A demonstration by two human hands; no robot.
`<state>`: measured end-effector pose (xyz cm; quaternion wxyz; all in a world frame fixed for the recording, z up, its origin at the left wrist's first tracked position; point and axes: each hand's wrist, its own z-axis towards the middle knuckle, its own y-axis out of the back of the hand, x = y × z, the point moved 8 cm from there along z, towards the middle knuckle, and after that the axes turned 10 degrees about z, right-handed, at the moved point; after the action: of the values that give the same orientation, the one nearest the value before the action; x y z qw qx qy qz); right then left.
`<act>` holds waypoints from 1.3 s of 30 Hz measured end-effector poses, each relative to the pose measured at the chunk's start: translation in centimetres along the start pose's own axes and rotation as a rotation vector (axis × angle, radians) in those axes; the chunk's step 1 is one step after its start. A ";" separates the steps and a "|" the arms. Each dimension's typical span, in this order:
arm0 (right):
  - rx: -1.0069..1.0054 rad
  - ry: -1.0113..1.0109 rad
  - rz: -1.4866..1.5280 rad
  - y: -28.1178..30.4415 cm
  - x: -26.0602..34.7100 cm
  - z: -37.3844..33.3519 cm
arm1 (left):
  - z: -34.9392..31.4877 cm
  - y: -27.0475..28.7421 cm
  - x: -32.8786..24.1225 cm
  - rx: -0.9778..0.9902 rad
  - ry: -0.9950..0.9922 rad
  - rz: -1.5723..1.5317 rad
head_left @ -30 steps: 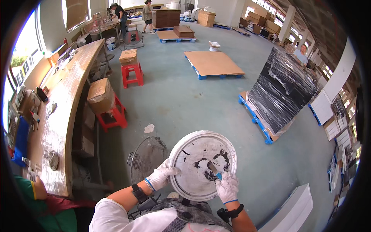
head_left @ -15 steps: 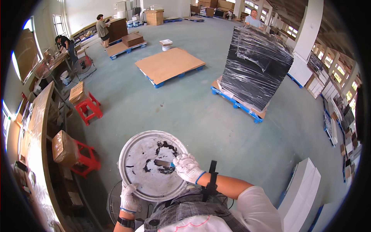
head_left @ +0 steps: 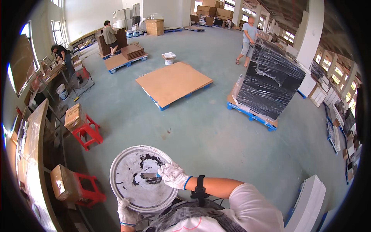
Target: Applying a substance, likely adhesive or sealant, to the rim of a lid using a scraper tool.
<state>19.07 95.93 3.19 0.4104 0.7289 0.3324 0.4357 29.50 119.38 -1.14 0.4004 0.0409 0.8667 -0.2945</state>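
A round white lid [head_left: 131, 198] with a raised rim lies low in front of my body, dark smears and flaking patches on its face. My right hand [head_left: 173, 175], in a white knit glove with a blue cuff, is closed around a putty knife. The putty knife's flat metal blade [head_left: 148, 175] rests on the lid beside the dark patches; its blue handle is mostly covered by my fingers. At the near left edge my left hand [head_left: 126, 213], also gloved, grips the lid's rim. What supports the lid is mostly hidden.
Two red stools [head_left: 89, 133] carrying cardboard boxes stand left, beside a long bench [head_left: 33, 143]. Ahead lies a cardboard-topped pallet [head_left: 174, 83]. A black wrapped stack [head_left: 270, 83] on a blue pallet stands right, with a person [head_left: 248, 38] beside it. Two more people work far left.
My view has tilted upward, lowering the lid in the picture. The blade has shifted slightly left across the lid. The person near the wrapped stack now shows almost fully, to its left.
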 end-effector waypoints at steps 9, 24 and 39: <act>-0.109 0.151 -0.027 5.5 6.0 35.0 | 27.6 6.8 -16.9 -0.172 -0.097 -0.035; -0.157 0.899 0.010 -0.6 35.1 91.9 | 59.7 35.5 -42.5 -0.644 -0.318 -0.433; 0.223 1.206 -0.225 -14.9 78.3 120.1 | 67.8 71.0 -67.4 -0.748 -0.627 -0.705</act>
<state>157.47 131.43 -15.71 0.1154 0.3537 0.6238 0.6874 142.30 152.09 -20.94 0.5025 -0.4813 0.7135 -0.0827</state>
